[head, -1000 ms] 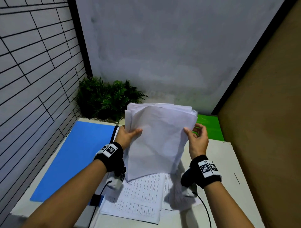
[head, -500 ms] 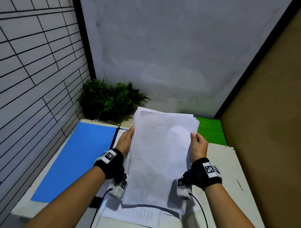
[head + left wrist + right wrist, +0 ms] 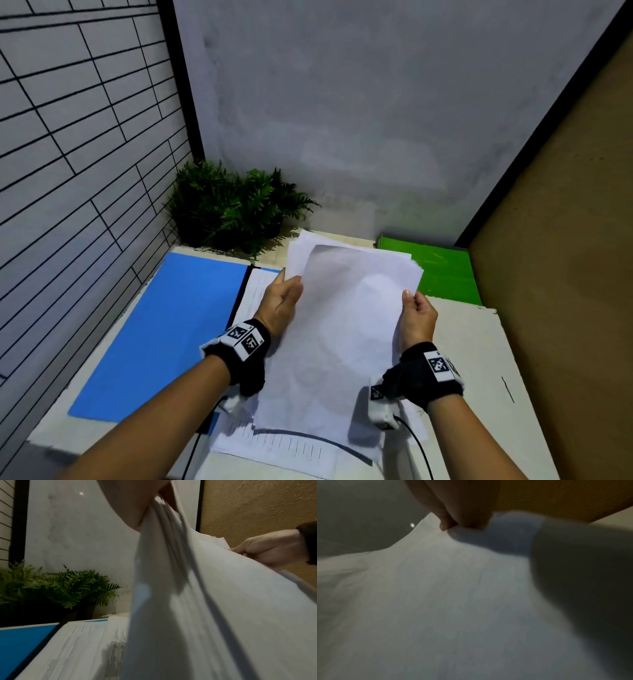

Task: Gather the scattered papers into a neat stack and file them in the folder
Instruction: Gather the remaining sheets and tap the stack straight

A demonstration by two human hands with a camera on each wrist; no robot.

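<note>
papers [image 3: 346,329] | gripped both sides | lower edge blurred, fingers hidden

We see a plain white stack of papers [image 3: 346,329], blank on its facing side. Beneath it lie white sheets [image 3: 284,445] printed with grey tables and lines of text. The open folder [image 3: 164,329] is bright blue with a black spine. A vivid green folder [image 3: 442,270] lies on the off-white bench [image 3: 479,346]. Black wristbands [image 3: 245,346] carry black-and-white square markers. The plant [image 3: 236,205] is dark green.
</note>
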